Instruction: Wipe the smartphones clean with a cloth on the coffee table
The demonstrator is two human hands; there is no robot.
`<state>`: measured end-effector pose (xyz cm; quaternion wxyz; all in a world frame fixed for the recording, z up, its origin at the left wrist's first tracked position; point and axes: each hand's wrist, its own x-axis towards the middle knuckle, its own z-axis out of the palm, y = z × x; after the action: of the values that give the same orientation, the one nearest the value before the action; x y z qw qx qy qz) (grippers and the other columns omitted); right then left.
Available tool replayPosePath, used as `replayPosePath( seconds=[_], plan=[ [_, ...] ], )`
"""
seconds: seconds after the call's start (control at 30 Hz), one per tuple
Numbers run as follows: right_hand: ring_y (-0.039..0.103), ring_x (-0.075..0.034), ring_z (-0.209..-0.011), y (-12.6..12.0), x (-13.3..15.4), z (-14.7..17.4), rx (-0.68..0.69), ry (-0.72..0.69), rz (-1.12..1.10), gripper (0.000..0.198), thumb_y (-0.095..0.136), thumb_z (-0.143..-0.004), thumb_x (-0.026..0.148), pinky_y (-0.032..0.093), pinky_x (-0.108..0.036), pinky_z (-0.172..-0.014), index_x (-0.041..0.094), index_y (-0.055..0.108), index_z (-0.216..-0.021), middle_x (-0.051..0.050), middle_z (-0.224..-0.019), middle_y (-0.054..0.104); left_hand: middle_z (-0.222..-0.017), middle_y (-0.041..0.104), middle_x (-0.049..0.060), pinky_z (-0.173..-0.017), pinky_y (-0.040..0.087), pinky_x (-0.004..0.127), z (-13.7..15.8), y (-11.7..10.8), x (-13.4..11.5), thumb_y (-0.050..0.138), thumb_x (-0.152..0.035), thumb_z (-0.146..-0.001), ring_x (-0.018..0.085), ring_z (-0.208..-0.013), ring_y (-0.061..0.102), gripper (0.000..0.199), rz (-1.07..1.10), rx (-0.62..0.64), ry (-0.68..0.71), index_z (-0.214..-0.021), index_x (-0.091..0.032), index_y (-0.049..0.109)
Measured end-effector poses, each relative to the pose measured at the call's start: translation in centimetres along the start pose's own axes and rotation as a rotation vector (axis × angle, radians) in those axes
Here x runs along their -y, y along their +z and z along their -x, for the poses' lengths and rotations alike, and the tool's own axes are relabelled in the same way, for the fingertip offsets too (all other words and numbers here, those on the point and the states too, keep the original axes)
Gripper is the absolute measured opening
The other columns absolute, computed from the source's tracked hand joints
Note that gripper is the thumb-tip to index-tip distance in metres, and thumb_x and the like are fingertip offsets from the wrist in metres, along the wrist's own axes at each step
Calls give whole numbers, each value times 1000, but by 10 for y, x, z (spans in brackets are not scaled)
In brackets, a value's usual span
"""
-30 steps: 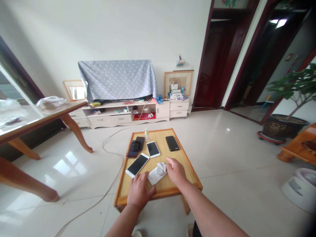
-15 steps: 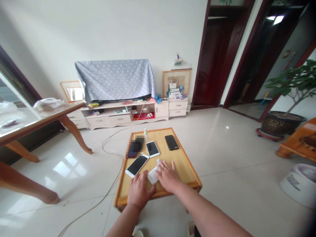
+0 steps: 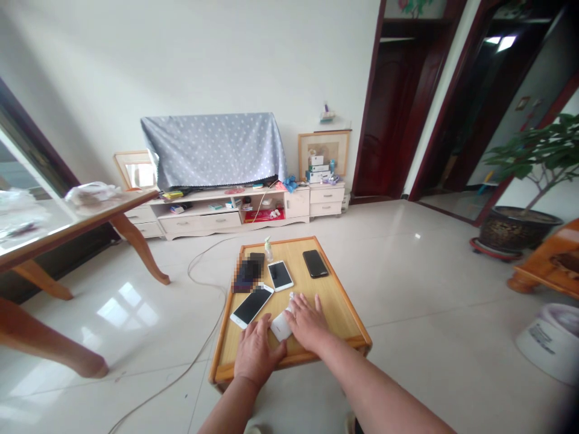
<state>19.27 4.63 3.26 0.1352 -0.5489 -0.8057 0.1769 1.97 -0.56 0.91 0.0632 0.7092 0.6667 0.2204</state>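
Observation:
A white phone (image 3: 281,327) with faint lettering on its pale face lies near the front edge of a small wooden table (image 3: 344,314). My left hand (image 3: 257,352) grips it at the lower left, with fingers along one side and the thumb at the near edge. My right hand (image 3: 309,319) presses down over its right part. A crumpled white tissue (image 3: 292,296) pokes out past the right fingertips; most of it is hidden under them. Close by lie a white phone with a dark screen (image 3: 252,305) and another white-framed phone (image 3: 280,275).
A black phone (image 3: 315,264) lies at the table's far right. A small pump bottle (image 3: 268,249) stands at the back, beside a dark, pixelated item (image 3: 248,272). A cable (image 3: 199,346) runs along the floor on the left. A white bucket (image 3: 549,343) stands at right.
The view has shifted very slightly. Both hands keep nearly the same place on the phone, and the other items have stayed put.

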Motion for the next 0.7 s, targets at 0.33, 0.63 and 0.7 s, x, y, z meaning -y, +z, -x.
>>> replayPosePath(
  seconds=[0.33, 0.63, 0.7],
  plan=[
    [29, -26, -150, 14, 17, 33, 18, -294, -91, 56, 25, -106, 44, -3, -54, -124, 21, 38, -155, -10, -160, 37, -131, 65, 10, -104, 38, 43, 0, -3, -1, 60, -23, -79, 28, -124, 55, 54, 22, 31, 17, -132, -23, 50],
    [27, -29, -150, -13, -7, 29, 45, -361, -154, 58, 51, -92, 32, 2, -54, -124, 19, 48, -148, -12, -161, 35, -126, 67, 14, -106, 42, 46, 1, 2, -2, 65, -42, -79, 31, -122, 60, 57, 117, -80, 4, -130, -19, 52],
    [29, -29, -150, -10, -4, 32, 8, -381, -171, 55, 51, -93, 31, 3, -55, -123, 21, 48, -148, -11, -160, 37, -119, 70, 13, -104, 45, 47, 0, 3, 2, 66, -46, -78, 32, -119, 63, 61, 177, -78, -29, -132, -19, 51]
  ],
)
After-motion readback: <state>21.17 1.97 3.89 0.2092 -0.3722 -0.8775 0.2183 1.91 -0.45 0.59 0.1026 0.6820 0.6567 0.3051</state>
